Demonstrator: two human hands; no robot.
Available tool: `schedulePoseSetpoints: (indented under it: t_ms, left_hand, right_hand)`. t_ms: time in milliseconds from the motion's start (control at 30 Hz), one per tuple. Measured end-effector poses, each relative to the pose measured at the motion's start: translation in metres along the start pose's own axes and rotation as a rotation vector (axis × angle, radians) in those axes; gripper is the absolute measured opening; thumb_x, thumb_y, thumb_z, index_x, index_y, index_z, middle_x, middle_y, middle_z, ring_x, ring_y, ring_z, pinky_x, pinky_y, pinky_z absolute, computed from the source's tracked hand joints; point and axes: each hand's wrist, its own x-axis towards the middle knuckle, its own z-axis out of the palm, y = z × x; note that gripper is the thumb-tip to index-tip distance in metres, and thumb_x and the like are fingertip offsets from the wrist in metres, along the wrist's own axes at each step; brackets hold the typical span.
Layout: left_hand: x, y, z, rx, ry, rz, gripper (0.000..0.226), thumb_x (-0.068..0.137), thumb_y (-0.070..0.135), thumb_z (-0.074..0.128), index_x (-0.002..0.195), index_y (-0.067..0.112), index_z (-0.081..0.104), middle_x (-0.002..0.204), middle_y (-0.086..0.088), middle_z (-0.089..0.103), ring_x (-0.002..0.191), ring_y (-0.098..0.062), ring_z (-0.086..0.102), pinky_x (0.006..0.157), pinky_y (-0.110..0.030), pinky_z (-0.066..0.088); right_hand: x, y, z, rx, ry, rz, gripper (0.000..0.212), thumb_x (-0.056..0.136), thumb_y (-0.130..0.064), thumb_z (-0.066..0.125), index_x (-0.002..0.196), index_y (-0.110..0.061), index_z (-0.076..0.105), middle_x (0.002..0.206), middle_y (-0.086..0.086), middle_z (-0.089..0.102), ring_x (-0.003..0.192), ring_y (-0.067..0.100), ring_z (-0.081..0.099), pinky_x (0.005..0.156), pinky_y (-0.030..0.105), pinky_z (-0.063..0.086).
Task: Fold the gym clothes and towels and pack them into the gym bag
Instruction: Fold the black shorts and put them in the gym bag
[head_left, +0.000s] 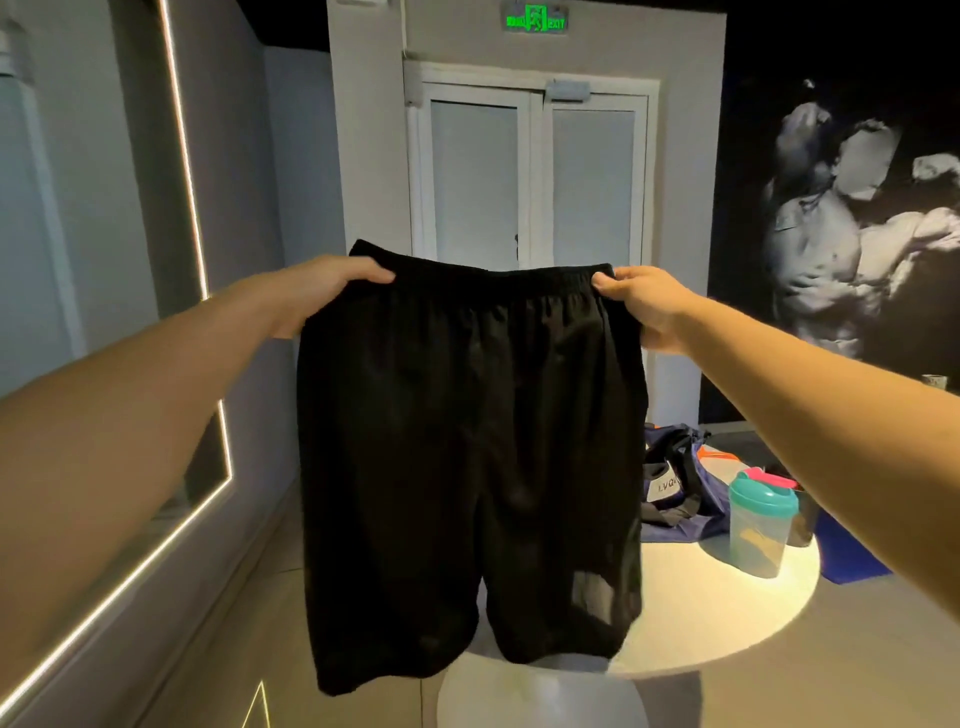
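Up in front of the round white table (727, 613), a pair of thin black shorts with an elastic waistband (467, 441) is hanging at full length, well apart from the navy fabric gym bag (675, 499) lying on the table's far side. The left hand (322, 291) is pinching one end of the waistband, thumb on top, and the right hand (644, 306) is pinching the other end likewise.

The loose cloth is probably going to bunch unevenly when it is laid down, spoiling the fold. A swinging leg hem could also be catching the clear plastic shaker bottle with the teal lid (758, 525), standing just beside the bag, and tipping it.

The bag's pale label is showing "LVQU", the rest being hidden. The green sign (535, 21) over the door is reading "EXIT".
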Motion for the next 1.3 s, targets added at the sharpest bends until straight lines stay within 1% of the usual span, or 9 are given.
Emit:
schedulePoseSetpoints:
  t_ms: [100,233,433,533,633,800,967,1200,1300]
  left_hand:
    - [0.012,-0.008,0.003,-0.115,0.064,-0.041,0.023,0.091,0.033,0.056,0.099,0.016,0.068,0.098,-0.010,0.071,0.093,-0.027,0.067,0.083,-0.035,0.052]
    - [0.058,-0.032,0.013,0.060,0.055,-0.057,0.023,0.093,0.032,0.061,0.103,0.013,0.069,0.100,-0.007,0.074,0.091,-0.022,0.070,0.085,-0.033,0.054]
    - [0.174,-0.118,0.065,0.555,0.094,0.041,0.029,0.094,0.040,0.067,0.101,0.012,0.063,0.098,-0.007,0.065,0.092,-0.025,0.062,0.081,-0.036,0.048]
    - [0.224,-0.176,0.111,0.523,0.125,0.012,0.026,0.095,0.035,0.067,0.104,0.011,0.061,0.098,-0.006,0.063,0.091,-0.025,0.060,0.079,-0.036,0.046]
    - [0.272,-0.228,0.155,0.513,0.141,-0.061,0.024,0.097,0.032,0.064,0.109,0.012,0.060,0.101,-0.006,0.061,0.090,-0.023,0.055,0.076,-0.033,0.041]
    - [0.346,-0.298,0.218,0.539,0.192,-0.129,0.046,0.097,0.036,0.063,0.136,0.013,0.056,0.130,-0.011,0.061,0.114,-0.030,0.059,0.083,-0.035,0.046]
    - [0.377,-0.338,0.265,0.545,0.192,-0.154,0.047,0.098,0.034,0.062,0.137,0.009,0.054,0.134,-0.014,0.059,0.120,-0.034,0.057,0.093,-0.040,0.049]
    - [0.321,-0.312,0.282,0.774,0.390,-0.081,0.070,0.081,0.016,0.070,0.143,0.011,0.040,0.149,-0.013,0.037,0.135,-0.036,0.035,0.110,-0.047,0.032]
    - [0.257,-0.281,0.306,0.754,0.254,0.136,0.046,0.083,0.021,0.069,0.127,0.019,0.053,0.128,-0.006,0.053,0.122,-0.031,0.046,0.100,-0.045,0.037]
  right_hand:
    - [0.012,0.007,-0.005,0.015,-0.040,0.097,0.026,0.103,-0.026,0.054,0.117,-0.008,0.067,0.110,0.009,0.075,0.104,0.026,0.071,0.084,0.035,0.055]
    - [0.045,0.031,-0.003,-0.099,0.002,0.108,0.022,0.101,-0.025,0.058,0.114,-0.009,0.065,0.111,0.012,0.072,0.109,0.029,0.069,0.097,0.042,0.055]
    - [0.121,0.124,0.003,-0.751,0.164,-0.085,0.036,0.100,-0.036,0.059,0.121,-0.007,0.060,0.115,0.010,0.064,0.104,0.029,0.060,0.091,0.040,0.051]
    - [0.155,0.193,0.003,-0.860,0.186,-0.060,0.034,0.099,-0.041,0.058,0.108,-0.009,0.061,0.103,0.012,0.067,0.098,0.033,0.061,0.086,0.047,0.054]
    - [0.184,0.258,0.002,-0.958,0.203,-0.021,0.033,0.097,-0.043,0.060,0.078,-0.017,0.053,0.073,0.003,0.056,0.080,0.032,0.057,0.066,0.036,0.044]
    - [0.233,0.357,-0.002,-0.917,0.223,0.094,0.030,0.096,-0.040,0.063,0.084,-0.012,0.061,0.080,0.008,0.063,0.077,0.030,0.059,0.071,0.037,0.048]
    - [0.255,0.420,-0.004,-0.843,0.183,0.162,0.036,0.092,-0.041,0.066,0.081,-0.007,0.068,0.080,0.011,0.066,0.075,0.031,0.060,0.066,0.033,0.043]
    - [0.239,0.395,-0.002,-0.738,0.152,0.207,0.029,0.090,-0.033,0.064,0.094,-0.005,0.072,0.089,0.014,0.070,0.083,0.032,0.064,0.072,0.035,0.049]
    - [0.222,0.372,-0.003,-0.714,0.129,0.245,0.030,0.088,-0.029,0.066,0.107,-0.007,0.071,0.098,0.012,0.070,0.090,0.030,0.065,0.079,0.035,0.052]
